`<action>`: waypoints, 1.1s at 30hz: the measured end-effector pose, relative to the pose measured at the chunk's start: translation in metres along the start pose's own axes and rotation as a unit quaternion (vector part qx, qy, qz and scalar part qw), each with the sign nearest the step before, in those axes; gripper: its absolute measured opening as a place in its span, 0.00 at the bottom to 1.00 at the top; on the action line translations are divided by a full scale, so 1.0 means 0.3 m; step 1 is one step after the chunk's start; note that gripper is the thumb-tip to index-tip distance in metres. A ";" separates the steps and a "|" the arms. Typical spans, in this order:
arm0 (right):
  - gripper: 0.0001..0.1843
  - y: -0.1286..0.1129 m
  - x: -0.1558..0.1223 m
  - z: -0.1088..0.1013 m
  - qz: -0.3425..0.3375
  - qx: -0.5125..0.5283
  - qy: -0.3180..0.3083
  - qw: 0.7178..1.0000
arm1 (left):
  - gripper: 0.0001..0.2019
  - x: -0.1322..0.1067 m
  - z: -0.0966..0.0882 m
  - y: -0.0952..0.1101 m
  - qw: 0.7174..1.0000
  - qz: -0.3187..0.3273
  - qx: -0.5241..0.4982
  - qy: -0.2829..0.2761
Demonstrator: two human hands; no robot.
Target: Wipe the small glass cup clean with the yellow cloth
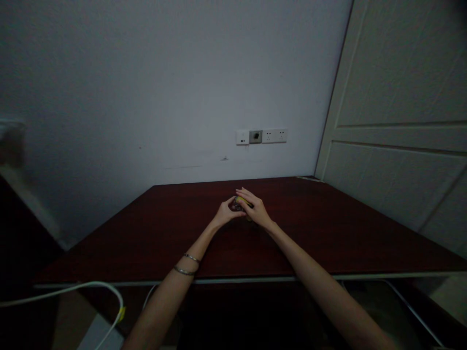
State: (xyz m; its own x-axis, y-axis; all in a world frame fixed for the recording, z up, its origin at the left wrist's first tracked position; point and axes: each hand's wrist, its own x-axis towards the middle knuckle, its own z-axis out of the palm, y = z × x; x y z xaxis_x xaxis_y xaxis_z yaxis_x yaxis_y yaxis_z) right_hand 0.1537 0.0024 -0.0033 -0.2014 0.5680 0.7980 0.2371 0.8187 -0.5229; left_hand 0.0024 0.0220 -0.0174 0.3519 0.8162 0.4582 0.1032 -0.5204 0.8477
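Over the middle of the dark red table, both my hands are on a small, roundish object with a yellow top and a darker, shiny body; it may be a jar, but it is too small and dim to be sure. My left hand curls around its left side, thumb and fingers bent against the body. From the right, my right hand covers the yellow top, its fingers reaching over the far side. Much of the object is hidden behind the fingers. Two bracelets circle my left forearm.
A row of wall sockets sits on the pale wall behind the table. A panelled door stands at the right. A white cable with a yellow tag loops by the table's front left edge. A thin flat item lies at the back right corner.
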 end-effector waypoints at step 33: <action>0.18 0.064 0.010 0.027 0.078 0.002 0.057 0.995 | 0.42 -0.007 0.039 -0.013 0.995 -0.039 -0.076 0.048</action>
State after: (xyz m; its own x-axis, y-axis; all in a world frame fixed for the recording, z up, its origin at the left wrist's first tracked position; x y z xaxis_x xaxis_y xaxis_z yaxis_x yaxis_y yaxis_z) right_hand 0.1498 0.0204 -0.0132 -0.0528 0.6752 0.7358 0.2536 0.7217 -0.6441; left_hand 0.0121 0.0192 -0.0248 0.2571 0.8763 0.4074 -0.0187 -0.4170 0.9087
